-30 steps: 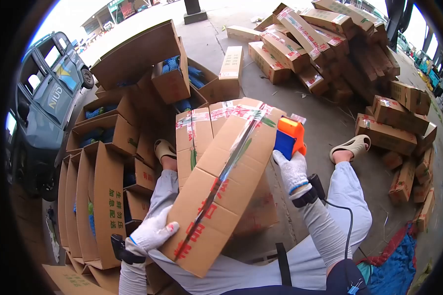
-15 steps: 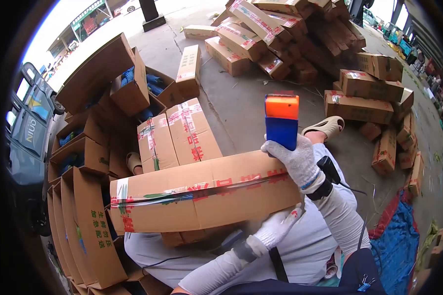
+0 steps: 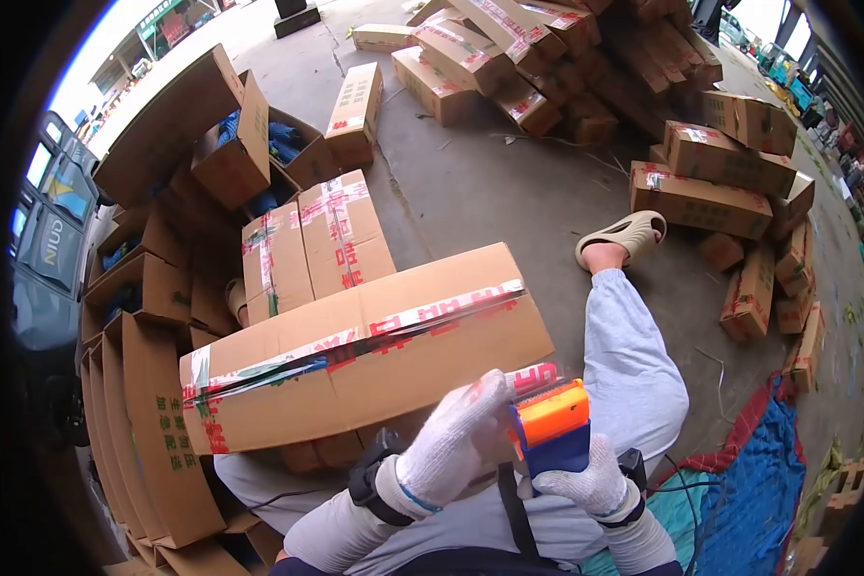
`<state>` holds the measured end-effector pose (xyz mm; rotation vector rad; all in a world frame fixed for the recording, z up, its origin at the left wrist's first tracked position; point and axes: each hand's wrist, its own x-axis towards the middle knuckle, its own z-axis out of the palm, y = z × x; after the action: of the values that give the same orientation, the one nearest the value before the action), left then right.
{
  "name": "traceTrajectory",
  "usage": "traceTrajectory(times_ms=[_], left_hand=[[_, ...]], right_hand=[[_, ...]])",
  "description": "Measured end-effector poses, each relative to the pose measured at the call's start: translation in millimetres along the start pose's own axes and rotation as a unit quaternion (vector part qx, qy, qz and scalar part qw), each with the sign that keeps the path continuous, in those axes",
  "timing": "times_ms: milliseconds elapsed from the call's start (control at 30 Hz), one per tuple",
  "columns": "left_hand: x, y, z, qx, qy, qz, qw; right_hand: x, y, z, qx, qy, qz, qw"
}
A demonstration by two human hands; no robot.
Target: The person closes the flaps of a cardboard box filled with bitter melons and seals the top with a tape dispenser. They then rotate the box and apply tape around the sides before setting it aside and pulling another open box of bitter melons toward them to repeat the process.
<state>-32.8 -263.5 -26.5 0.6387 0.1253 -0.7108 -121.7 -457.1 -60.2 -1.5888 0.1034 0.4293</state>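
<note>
2 hands [image 3: 590, 480] [image 3: 451, 442] have shifted: right grips the lowered tape dispenser [image 3: 555, 418], left half-curls beside it, hold unclear.

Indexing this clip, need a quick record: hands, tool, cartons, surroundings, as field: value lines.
right hand: white-gloved, gripping orange-and-blue tape dispenser
left hand: white-gloved, beside the dispenser; contact unclear
near carton: long, lying crosswise, red-lettered tape along its length
left side: open cartons, some showing blue contents
ahead, right: piled cartons
floor, right: blue sheet with red edge
</note>
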Motion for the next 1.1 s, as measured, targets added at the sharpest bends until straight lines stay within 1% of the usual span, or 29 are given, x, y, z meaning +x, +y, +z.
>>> traceTrajectory(times_ms=[100, 133, 233, 267, 300, 333, 367, 400, 433, 467, 500, 533, 567, 633, 700, 733, 767, 833, 867, 933, 967, 1000, 1033, 1067, 1100], left_hand=[[11.9, -4.7, -16.1, 0.053, -0.034, -0.077, 0.995], [11.6, -3.5, -13.0, 0.039, -0.020, -0.093, 0.995], [16.7, -4.4, -18.4, 0.046, -0.003, -0.109, 0.993], [18.2, -5.1, -13.0, 0.116, 0.080, -0.035, 0.989], [15.8, 0.4, -8.5, 0.289, 0.086, 0.070, 0.951], [13.8, 18.0, 10.3, 0.266, 0.088, 0.127, 0.951], [31.7, 39.3, 4.0, 0.297, 0.090, 0.248, 0.918], [51.5, 81.6, 12.8, 0.243, 0.088, 0.269, 0.928], [88.1, 120.1, -6.5, 0.395, 0.037, 0.282, 0.873], [122.1, 130.2, -20.8, 0.477, 0.021, 0.245, 0.844], [140.0, 128.2, -18.4, 0.533, 0.043, 0.218, 0.816], [169.7, 134.2, -43.7, 0.545, 0.034, 0.204, 0.812], [180.7, 136.1, -59.4, 0.589, 0.065, 0.198, 0.781], [199.8, 141.8, -81.3, 0.672, 0.124, 0.180, 0.707], [205.3, 140.4, -106.1, 0.621, 0.106, 0.136, 0.765], [191.4, 148.0, -95.0, 0.676, 0.064, 0.060, 0.732], [185.6, 151.0, -87.4, 0.776, 0.086, -0.083, 0.620], [192.4, 149.9, -93.5, 0.835, 0.056, -0.151, 0.527], [193.3, 151.3, -98.9, 0.837, 0.058, -0.084, 0.537], [180.6, 140.7, -105.6, 0.833, 0.060, 0.037, 0.549], [173.0, 137.5, -102.5, 0.801, 0.047, 0.127, 0.584], [166.8, 136.6, -96.6, 0.762, 0.030, 0.219, 0.608], [138.0, 131.2, -68.6, 0.780, 0.031, 0.271, 0.564], [103.8, 123.9, -48.3, 0.795, 0.010, 0.255, 0.550], [66.4, 119.6, -19.9, 0.833, -0.026, 0.147, 0.533]], right_hand=[[-1.6, 4.7, 2.0, -0.012, 0.006, 0.007, 1.000], [-2.3, 4.3, 3.8, -0.014, 0.005, 0.014, 1.000], [-4.4, -3.2, 4.3, -0.106, -0.006, -0.025, 0.994], [-6.7, 1.9, 4.3, -0.095, -0.001, 0.017, 0.995], [-10.7, 2.5, 4.1, -0.052, -0.018, 0.026, 0.998], [-16.4, 0.4, 5.7, -0.007, -0.031, 0.036, 0.999], [-21.7, -2.2, 9.2, 0.041, -0.040, 0.045, 0.997], [-27.1, -5.0, 13.2, 0.025, -0.039, 0.034, 0.998], [-23.4, -3.9, 13.5, 0.074, -0.025, 0.035, 0.996], [-19.1, -1.2, 13.6, 0.122, -0.011, 0.038, 0.992], [-13.6, 1.5, 12.7, 0.169, 0.006, 0.041, 0.985], [-1.5, 2.1, 10.2, 0.118, 0.021, 0.035, 0.992], [10.0, -7.1, 12.9, 0.160, 0.043, 0.073, 0.983], [26.2, -20.2, 9.6, 0.176, 0.026, 0.081, 0.981], [26.4, -30.0, 16.0, 0.160, 0.022, 0.063, 0.985], [25.6, -36.8, 17.8, 0.147, 0.021, 0.072, 0.986], [27.9, -34.9, 19.9, 0.154, 0.030, 0.062, 0.986], [31.0, -31.6, 24.7, 0.160, 0.042, 0.034, 0.986], [26.8, -29.7, 29.3, 0.193, 0.054, 0.051, 0.978], [25.6, -24.8, 30.9, 0.205, 0.040, 0.059, 0.976], [24.0, -21.4, 32.0, 0.214, 0.035, 0.064, 0.974], [23.9, -16.9, 32.9, 0.190, 0.033, 0.059, 0.979], [24.3, -16.5, 33.3, 0.174, 0.044, 0.057, 0.982], [22.9, -15.5, 34.5, 0.160, 0.057, 0.059, 0.984], [19.0, -14.9, 36.7, 0.147, 0.072, 0.064, 0.984]])
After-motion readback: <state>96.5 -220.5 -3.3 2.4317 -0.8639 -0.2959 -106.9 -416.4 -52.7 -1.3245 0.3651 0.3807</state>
